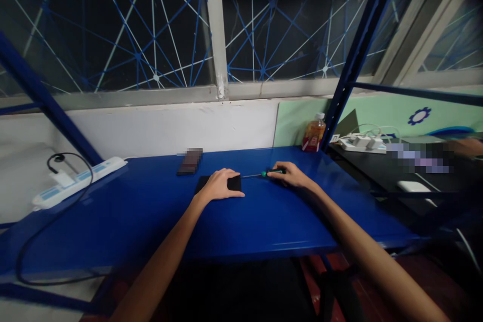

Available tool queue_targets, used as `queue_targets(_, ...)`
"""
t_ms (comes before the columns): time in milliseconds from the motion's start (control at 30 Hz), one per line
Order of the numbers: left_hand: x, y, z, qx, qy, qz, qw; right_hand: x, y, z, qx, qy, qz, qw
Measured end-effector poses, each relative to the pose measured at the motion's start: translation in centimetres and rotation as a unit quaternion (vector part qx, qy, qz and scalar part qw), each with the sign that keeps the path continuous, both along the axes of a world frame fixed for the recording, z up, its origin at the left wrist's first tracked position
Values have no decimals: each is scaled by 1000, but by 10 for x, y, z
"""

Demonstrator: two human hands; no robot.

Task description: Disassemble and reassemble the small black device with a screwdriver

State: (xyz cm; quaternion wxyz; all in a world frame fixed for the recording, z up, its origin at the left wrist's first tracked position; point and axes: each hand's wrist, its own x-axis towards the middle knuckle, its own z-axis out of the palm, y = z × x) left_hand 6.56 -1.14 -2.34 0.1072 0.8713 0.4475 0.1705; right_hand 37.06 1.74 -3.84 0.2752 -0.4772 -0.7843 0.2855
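A flat black rectangular object [203, 184] lies on the blue table, its exact kind unclear. My left hand [219, 184] covers much of it, gripping it with the fingers over the far edge and the thumb along the near right side. In my right hand [289, 175] is a screwdriver [264, 174] with a green and black handle, held almost level. Its thin shaft points left and reaches the right edge of the black object. Whether the tip touches or goes into that edge is too small to tell.
A dark phone-like slab [190, 162] lies behind my left hand. On the left is a white power strip [81, 181] with a black cable. A drink bottle [314, 133] stands at the back right by the blue post. The neighbouring black table [349, 161] carries chargers; a person's blurred hand [468, 147] shows there.
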Motion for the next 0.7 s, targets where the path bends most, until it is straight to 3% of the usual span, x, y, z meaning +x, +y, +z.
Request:
queue_targets(133,0,0,0,-2,2,5,1000,-2,-1,1,70,-79,-27,994)
queue_targets(367,1,-2,1,3,-5,4,1000,1,5,-8,64,-42,-31,997)
queue_targets(700,0,0,-2,4,-6,6,1000,-3,0,-2,59,-81,-35,994)
